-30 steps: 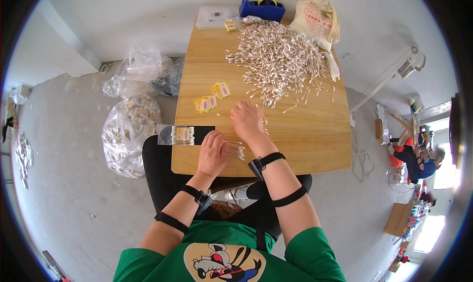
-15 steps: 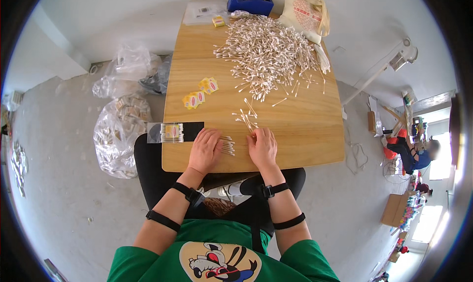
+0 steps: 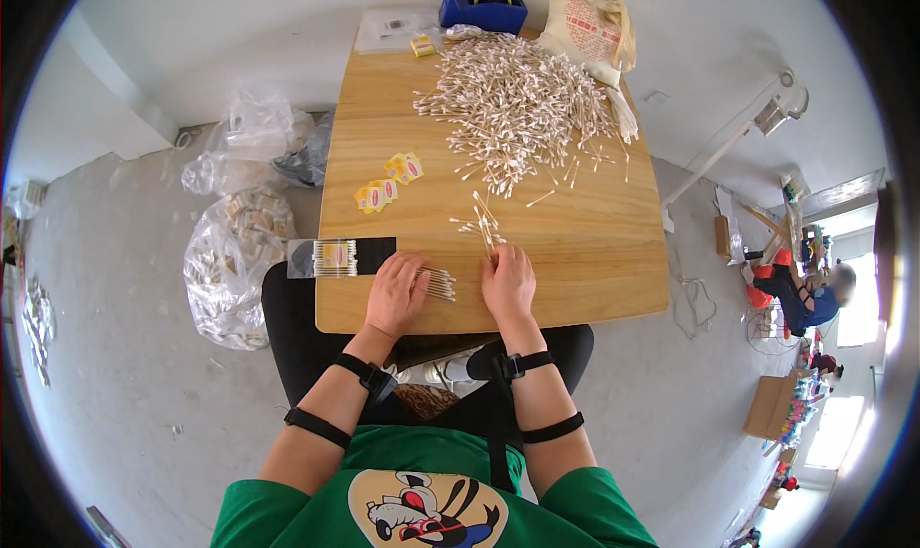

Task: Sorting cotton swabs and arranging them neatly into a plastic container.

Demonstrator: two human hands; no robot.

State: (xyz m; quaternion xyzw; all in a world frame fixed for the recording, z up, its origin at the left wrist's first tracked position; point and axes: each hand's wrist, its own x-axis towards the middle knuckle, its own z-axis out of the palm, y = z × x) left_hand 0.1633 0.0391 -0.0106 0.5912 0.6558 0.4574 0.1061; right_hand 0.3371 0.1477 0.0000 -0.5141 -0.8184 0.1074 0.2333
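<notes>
A: Where are we? Left hand (image 3: 395,294) lies flat on the table (image 3: 594,251), fingers loosely spread, covering one end of a small row of cotton swabs (image 3: 439,282) at the near edge.

B: Right hand (image 3: 508,282) sits just beside that row, fingers together and pointing at the loose swabs (image 3: 482,226) ahead of it. We can't tell whether that grip pinches one or only touches.

A: So we call it the gathering step: counting out a small batch and lining it up.

B: Agreed, a guess though. The big swab pile (image 3: 517,107) is well apart, far side of the table. A filled clear packet (image 3: 331,258) sits on a black strip at the left edge, yellow labels (image 3: 388,182) between.

A: Next move, we judge: right hand draws the loose swabs back to the row, left keeps the ends even. Needs a light touch, they roll.

B: Plastic bags (image 3: 230,261) on the floor, left.
</notes>
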